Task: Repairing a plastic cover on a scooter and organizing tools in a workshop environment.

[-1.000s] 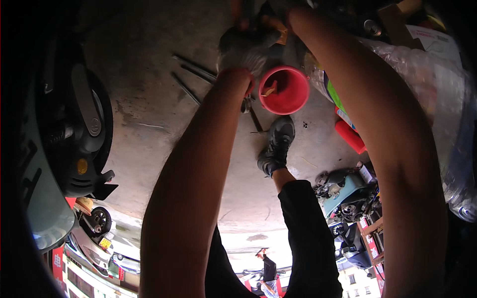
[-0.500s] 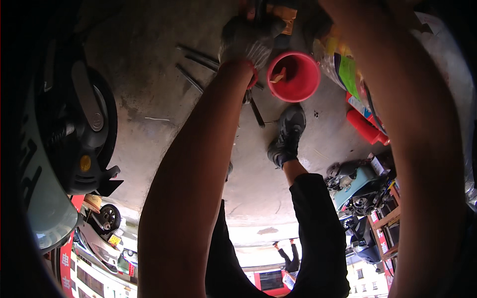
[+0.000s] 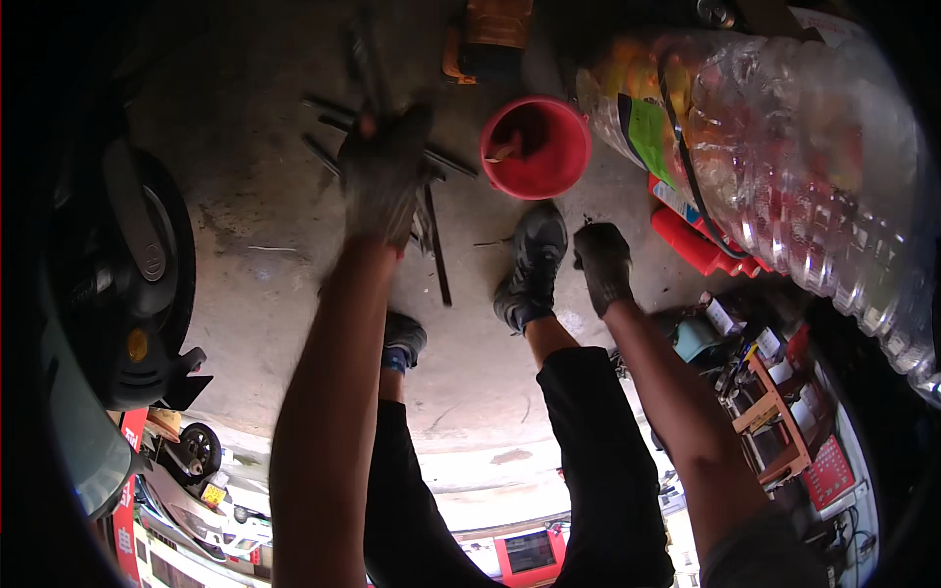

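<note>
My left hand [image 3: 380, 181], in a dark grey work glove, is closed round a long dark bar [image 3: 364, 64]. The bar points away from me, smeared by motion. Under and around this hand, several dark metal bars [image 3: 438, 250] lie crossed on the concrete floor. My right hand [image 3: 605, 260], gloved too, is curled into a fist low over the floor, right of my black shoe [image 3: 539, 245]. Whatever that fist may hold is hidden. Between the hands stands a red bucket [image 3: 561, 181] with a small pale-handled item [image 3: 505, 152] inside.
A yellow-orange object [image 3: 498, 24] lies beyond the bucket. Large clear plastic bottles [image 3: 774, 147] fill the right, beside red containers [image 3: 686, 240]. A scooter wheel [image 3: 172, 265] stands at the left. A wooden rack [image 3: 774, 421] and more scooters are behind me.
My left hand has come left and nearer with the dark bar, from beside the yellow-orange object to over the crossed bars. My right arm has drawn back, bringing its fist into view.
</note>
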A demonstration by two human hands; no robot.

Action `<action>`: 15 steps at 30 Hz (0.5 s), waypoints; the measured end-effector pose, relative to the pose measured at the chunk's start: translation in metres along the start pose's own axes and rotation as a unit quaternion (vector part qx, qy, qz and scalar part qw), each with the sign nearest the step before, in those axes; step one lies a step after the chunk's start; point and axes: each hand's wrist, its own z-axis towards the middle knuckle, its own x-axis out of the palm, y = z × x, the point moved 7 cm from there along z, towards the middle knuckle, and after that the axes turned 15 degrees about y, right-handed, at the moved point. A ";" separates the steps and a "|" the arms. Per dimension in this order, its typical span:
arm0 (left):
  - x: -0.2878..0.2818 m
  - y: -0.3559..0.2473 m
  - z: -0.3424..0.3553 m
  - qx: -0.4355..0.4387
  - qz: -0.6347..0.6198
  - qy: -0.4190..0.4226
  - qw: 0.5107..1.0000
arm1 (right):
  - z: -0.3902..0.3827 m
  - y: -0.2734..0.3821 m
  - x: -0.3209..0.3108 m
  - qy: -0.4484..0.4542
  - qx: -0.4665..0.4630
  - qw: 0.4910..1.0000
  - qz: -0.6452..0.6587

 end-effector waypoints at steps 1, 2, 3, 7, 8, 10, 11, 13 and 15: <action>-0.006 0.013 -0.014 -0.003 -0.005 -0.016 1.000 | 0.006 -0.033 -0.003 -0.021 0.000 0.983 -0.183; -0.038 0.026 -0.029 -0.025 0.025 -0.033 0.999 | 0.009 -0.023 0.019 -0.071 0.018 0.946 -0.315; -0.062 0.041 -0.044 -0.048 0.045 -0.049 0.997 | 0.013 -0.030 0.029 -0.087 0.088 0.967 -0.223; -0.087 0.085 -0.091 -0.140 0.041 -0.084 0.986 | 0.052 -0.049 0.038 -0.062 0.178 0.964 -0.187; -0.087 0.098 -0.099 -0.171 0.045 -0.090 0.980 | 0.059 -0.056 0.034 -0.100 0.224 0.954 -0.172; -0.088 0.115 -0.111 -0.207 0.051 -0.097 0.972 | 0.063 -0.059 0.034 -0.116 0.214 0.954 -0.175; -0.086 0.119 -0.115 -0.201 0.054 -0.082 0.975 | 0.062 -0.063 0.034 -0.113 0.217 0.954 -0.175; -0.081 0.125 -0.123 -0.187 0.053 -0.061 0.979 | 0.057 -0.067 0.025 -0.109 0.236 0.955 -0.142; -0.085 0.125 -0.133 -0.185 0.041 -0.061 0.980 | 0.046 -0.052 0.030 -0.096 0.204 0.971 -0.083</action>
